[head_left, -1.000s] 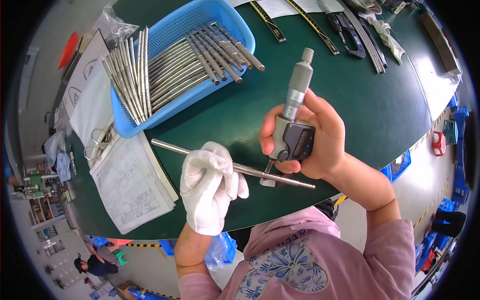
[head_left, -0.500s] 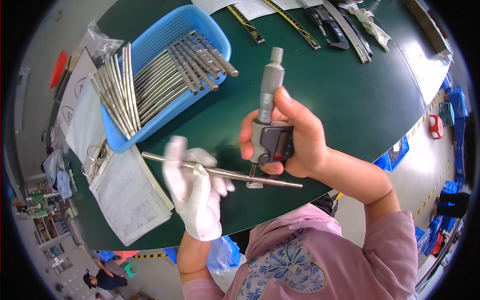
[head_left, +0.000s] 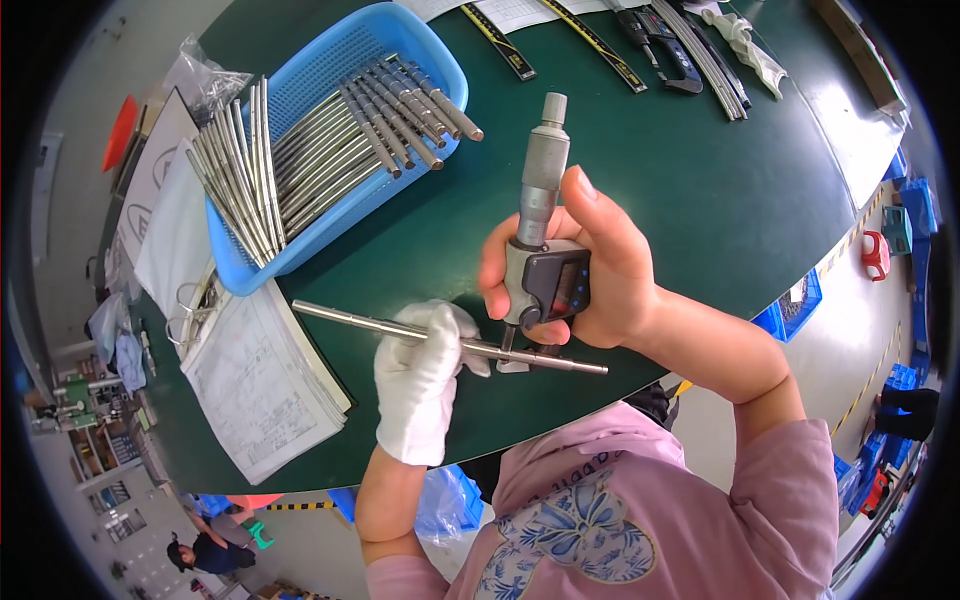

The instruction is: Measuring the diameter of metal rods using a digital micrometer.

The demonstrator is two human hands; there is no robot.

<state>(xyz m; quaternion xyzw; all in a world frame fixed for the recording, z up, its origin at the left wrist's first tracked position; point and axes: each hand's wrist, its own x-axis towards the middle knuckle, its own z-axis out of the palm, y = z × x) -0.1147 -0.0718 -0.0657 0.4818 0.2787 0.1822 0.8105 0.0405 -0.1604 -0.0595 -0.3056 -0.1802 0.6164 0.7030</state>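
Observation:
My left hand (head_left: 425, 385), in a white glove, grips a long thin metal rod (head_left: 345, 318) that lies level across the front of the green table (head_left: 690, 190). My bare right hand (head_left: 600, 270) holds a digital micrometer (head_left: 543, 205) upright, thumb along its grey barrel. The micrometer's lower jaws sit around the rod's right part, just right of the gloved fingers. The rod's right end (head_left: 590, 368) sticks out past the micrometer.
A blue plastic basket (head_left: 420, 40) at the back left holds several similar metal rods (head_left: 330, 150). Paper sheets (head_left: 260, 375) lie left of my hands. Rulers and a caliper (head_left: 660, 50) lie along the far edge. A person stands on the floor at lower left (head_left: 205, 550).
Both hands with the rod and micrometer have shifted slightly left and nearer in view. The gloved fingers, spread half a second ago, are closed around the rod again.

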